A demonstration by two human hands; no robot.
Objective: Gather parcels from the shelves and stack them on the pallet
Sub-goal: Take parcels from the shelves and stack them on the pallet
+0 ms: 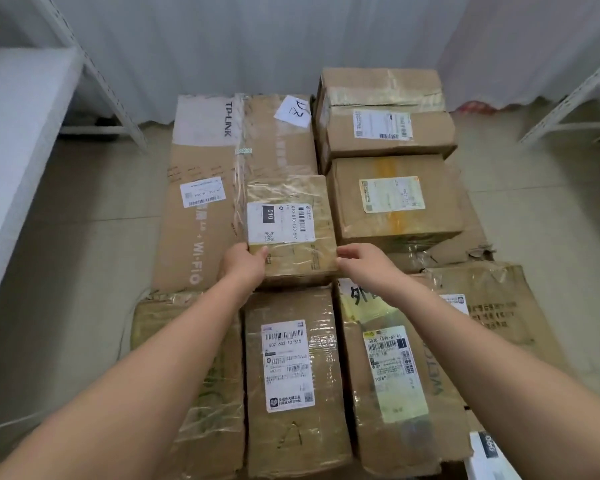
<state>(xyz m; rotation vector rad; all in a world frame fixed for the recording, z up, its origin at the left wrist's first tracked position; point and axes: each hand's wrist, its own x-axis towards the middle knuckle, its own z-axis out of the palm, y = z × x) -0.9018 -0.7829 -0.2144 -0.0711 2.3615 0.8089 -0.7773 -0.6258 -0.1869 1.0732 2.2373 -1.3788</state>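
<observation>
A small taped cardboard parcel [291, 230] with a white "010" label lies on top of a large flat TP-LINK box [201, 209] in the middle of the stack. My left hand [243, 265] grips its near left corner, thumb on top. My right hand [364, 261] touches its near right corner with relaxed fingers. Several more brown parcels cover the pallet: two at the back right [388, 109] [395, 199], and three long ones in the near row [291, 375] [395, 375] [187, 375]. The pallet itself is hidden under them.
White metal shelving stands at the left [21, 133] and at the far right [575, 102]. A grey curtain [257, 39] hangs behind the stack. Tiled floor [84, 237] runs along both sides. A white box corner [489, 455] shows at the bottom right.
</observation>
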